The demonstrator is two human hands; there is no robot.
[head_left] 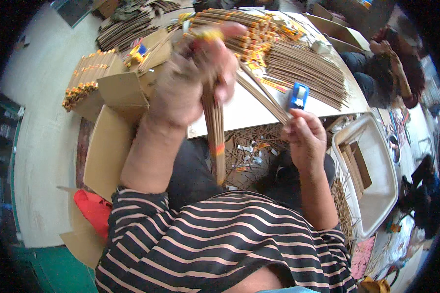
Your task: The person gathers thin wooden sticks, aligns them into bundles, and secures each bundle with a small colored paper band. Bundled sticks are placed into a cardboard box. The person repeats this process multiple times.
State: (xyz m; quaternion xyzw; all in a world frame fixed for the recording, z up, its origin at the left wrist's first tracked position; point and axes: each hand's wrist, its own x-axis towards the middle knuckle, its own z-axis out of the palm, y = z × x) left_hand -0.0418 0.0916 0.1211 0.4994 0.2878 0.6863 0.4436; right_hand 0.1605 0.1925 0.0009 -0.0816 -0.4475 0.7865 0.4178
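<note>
My left hand (pixel 193 83), smeared by motion, is raised over the near edge of the white table. It is closed around a bundle of brown incense sticks (pixel 214 122) that hangs down, with a red and yellow band near its lower end. My right hand (pixel 305 139), at the table's near edge, pinches the ends of a few loose incense sticks (pixel 264 97) slanting up to the left. Just beyond that hand lies a blue tape dispenser (pixel 299 96). Many loose sticks (pixel 305 71) lie spread on the table, behind the dispenser.
Banded bundles (pixel 254 31) are piled at the table's far side; more (pixel 90 73) stack at the left. An open cardboard box (pixel 105 146) stands by my left arm. A white plastic tub (pixel 388 180) is at my right. Broken sticks litter the floor (pixel 249 146). Another person (pixel 396 63) sits at far right.
</note>
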